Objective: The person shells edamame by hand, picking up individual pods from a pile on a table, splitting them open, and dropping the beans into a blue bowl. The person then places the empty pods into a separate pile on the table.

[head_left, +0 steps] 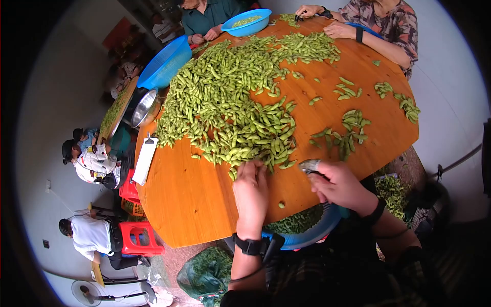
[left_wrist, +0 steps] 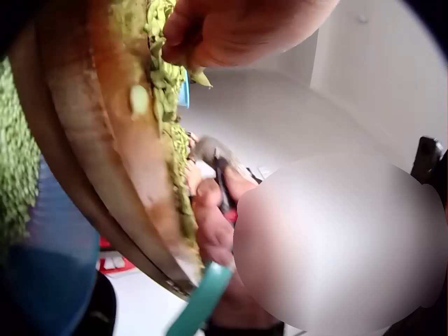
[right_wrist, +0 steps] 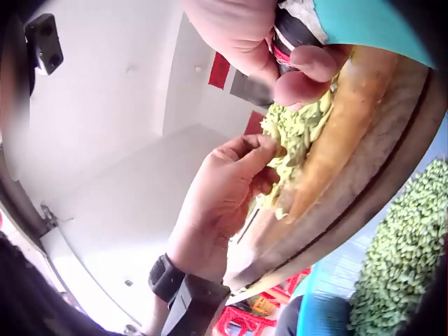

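Note:
My left hand (head_left: 250, 197) is at the near edge of a large heap of green pods (head_left: 220, 97) on the wooden table. In the right wrist view, the thumb and forefinger of this left hand (right_wrist: 227, 185) pinch a pod at the heap's edge. To its right, my right hand (head_left: 345, 187) grips a small dark-handled tool (head_left: 310, 165) with pale wrapping near the table edge. Its fingers curl round the dark handle (right_wrist: 294, 31) in the right wrist view. A single bean (head_left: 282, 204) lies between the hands on the wood.
A blue basin (head_left: 302, 240) of shelled beans stands below the table edge (head_left: 204, 240). Small pod groups (head_left: 350, 128) lie to the right, a white clipboard (head_left: 145, 159) to the left. Two people sit across, by blue basins (head_left: 247, 26).

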`<move>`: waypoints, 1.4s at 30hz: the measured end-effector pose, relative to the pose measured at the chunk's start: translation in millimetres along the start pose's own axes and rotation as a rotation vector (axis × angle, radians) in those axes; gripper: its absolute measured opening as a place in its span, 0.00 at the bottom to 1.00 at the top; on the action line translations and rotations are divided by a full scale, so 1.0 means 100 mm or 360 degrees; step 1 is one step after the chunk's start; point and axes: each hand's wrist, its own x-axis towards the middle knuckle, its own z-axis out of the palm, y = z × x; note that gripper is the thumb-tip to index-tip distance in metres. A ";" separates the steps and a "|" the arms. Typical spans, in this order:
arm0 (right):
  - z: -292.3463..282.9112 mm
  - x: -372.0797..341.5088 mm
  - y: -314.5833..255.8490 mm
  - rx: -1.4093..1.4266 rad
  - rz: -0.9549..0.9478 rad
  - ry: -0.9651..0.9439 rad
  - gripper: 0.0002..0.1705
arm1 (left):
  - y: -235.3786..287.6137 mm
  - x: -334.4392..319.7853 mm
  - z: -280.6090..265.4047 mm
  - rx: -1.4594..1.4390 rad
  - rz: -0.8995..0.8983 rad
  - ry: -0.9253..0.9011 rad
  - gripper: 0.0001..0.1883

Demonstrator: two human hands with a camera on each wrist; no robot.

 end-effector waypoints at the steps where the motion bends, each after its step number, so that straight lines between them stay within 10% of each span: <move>1: 0.05 0.03 -0.03 0.0065 0.0005 -0.0082 0.08 | 0.09 -0.05 -0.05 -0.0005 0.0010 -0.0012 0.05; 4: 0.15 0.10 0.02 0.0258 0.0072 -0.0195 0.08 | 0.34 -0.23 -0.11 -0.1171 -0.0751 -0.0322 0.06; 11: 0.23 0.02 -0.03 0.0259 0.0146 -0.0280 0.08 | 0.34 -0.44 -0.11 -0.0593 -0.0089 -0.0189 0.14; 25: 0.40 -0.06 0.02 0.0671 0.0268 -0.0195 0.06 | 0.26 -0.65 -0.08 -0.1577 -0.0651 -0.0326 0.10; 37: 0.31 -0.02 0.01 0.0136 0.0148 -0.0099 0.07 | 0.22 -0.49 -0.10 -0.2392 -0.1266 -0.0590 0.15; 42: 0.41 -0.11 -0.04 -0.0024 -0.0253 0.0091 0.06 | 0.38 -0.58 0.02 -0.1754 -0.0776 -0.0385 0.16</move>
